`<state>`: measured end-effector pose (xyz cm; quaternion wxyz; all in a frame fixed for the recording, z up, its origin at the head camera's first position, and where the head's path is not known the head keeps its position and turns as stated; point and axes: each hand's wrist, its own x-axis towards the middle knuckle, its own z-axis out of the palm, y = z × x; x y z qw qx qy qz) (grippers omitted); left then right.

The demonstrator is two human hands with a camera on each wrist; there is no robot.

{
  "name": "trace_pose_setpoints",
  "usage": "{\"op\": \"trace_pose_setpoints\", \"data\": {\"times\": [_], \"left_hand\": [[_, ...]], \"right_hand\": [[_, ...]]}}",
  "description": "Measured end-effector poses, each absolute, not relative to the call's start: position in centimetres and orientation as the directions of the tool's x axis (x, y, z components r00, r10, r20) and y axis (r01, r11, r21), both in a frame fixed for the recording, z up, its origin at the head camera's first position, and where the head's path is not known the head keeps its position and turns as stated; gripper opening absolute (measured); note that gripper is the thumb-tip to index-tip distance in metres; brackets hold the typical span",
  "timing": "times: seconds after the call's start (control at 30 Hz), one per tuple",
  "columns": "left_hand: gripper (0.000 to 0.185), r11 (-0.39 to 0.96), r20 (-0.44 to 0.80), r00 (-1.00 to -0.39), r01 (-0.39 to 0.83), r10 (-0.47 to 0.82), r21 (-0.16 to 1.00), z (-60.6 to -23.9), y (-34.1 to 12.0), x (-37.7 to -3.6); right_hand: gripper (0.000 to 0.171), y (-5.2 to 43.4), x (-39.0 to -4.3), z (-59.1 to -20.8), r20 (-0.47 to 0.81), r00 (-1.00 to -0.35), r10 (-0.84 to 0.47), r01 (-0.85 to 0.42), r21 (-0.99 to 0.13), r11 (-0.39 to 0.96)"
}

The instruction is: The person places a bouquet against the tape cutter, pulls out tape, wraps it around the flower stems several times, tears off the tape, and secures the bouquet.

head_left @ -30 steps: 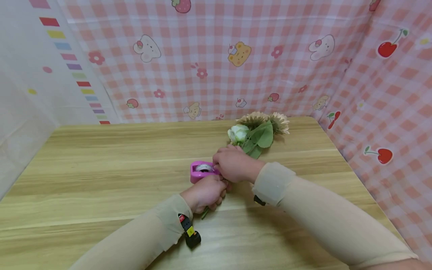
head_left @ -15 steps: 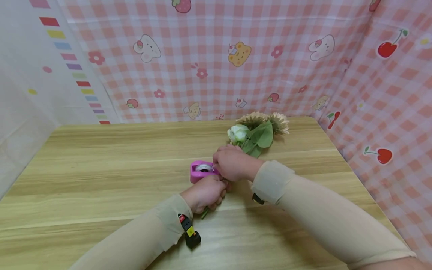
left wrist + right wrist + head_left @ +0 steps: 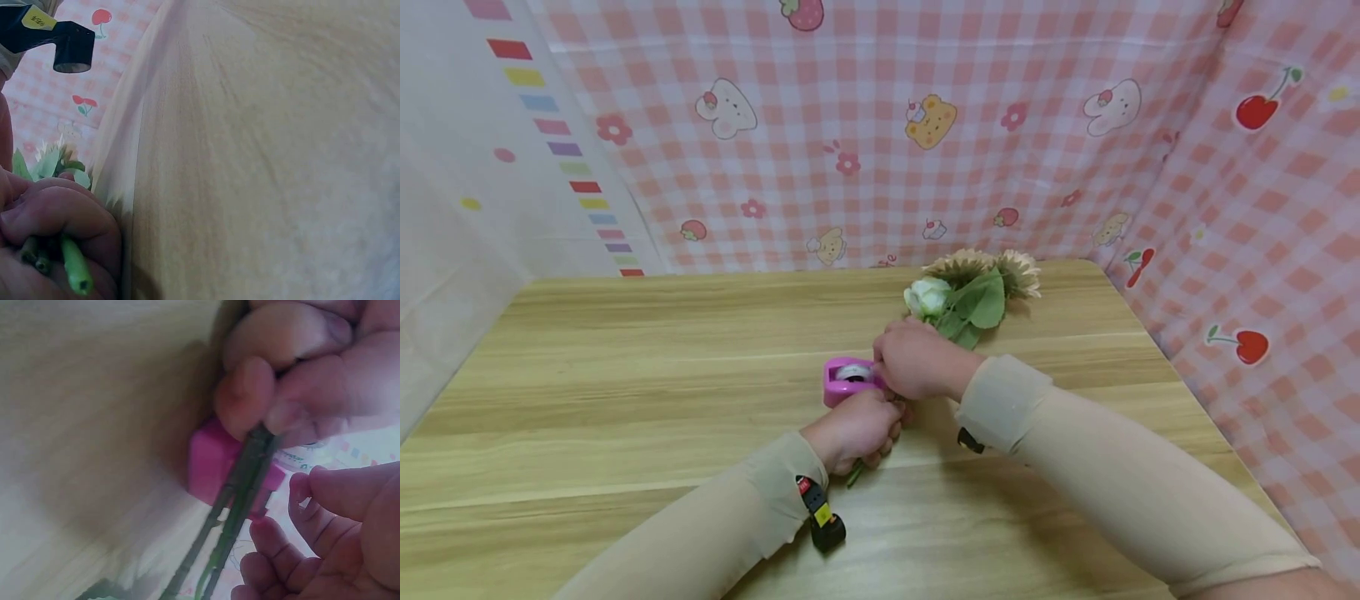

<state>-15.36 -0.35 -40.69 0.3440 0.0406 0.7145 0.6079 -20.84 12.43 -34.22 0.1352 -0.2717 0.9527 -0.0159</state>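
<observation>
A bunch of artificial flowers (image 3: 966,292), with a white rose, sunflowers and green leaves, lies on the wooden table (image 3: 625,375). My left hand (image 3: 868,433) grips the green stems (image 3: 72,269) near their cut ends, fingers curled round them. A pink tape dispenser (image 3: 848,379) stands just left of the stems (image 3: 240,487) and touches them. My right hand (image 3: 910,367) hovers over the stems beside the dispenser (image 3: 215,459). In the right wrist view its fingers (image 3: 325,537) are loosely curved and apart, with nothing seen between them.
Pink checked cloth (image 3: 925,125) with cartoon prints walls in the table at the back and right; a pale sheet (image 3: 467,208) hangs on the left. A small black device (image 3: 823,521) is strapped at my left wrist. Bare wood stretches to the left.
My right hand and forearm have edged slightly to the left. The left hand, the stems and the dispenser stay where they were.
</observation>
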Motion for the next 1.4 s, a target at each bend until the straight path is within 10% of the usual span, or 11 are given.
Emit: {"op": "trace_pose_setpoints", "data": {"times": [1.4], "left_hand": [[0.022, 0.261, -0.422, -0.775, -0.334, 0.471, 0.906, -41.0, -0.3, -15.3]], "right_hand": [[0.034, 11.0, -21.5, -32.9, -0.429, -0.867, -0.254, -0.166, -0.232, 0.958]]}}
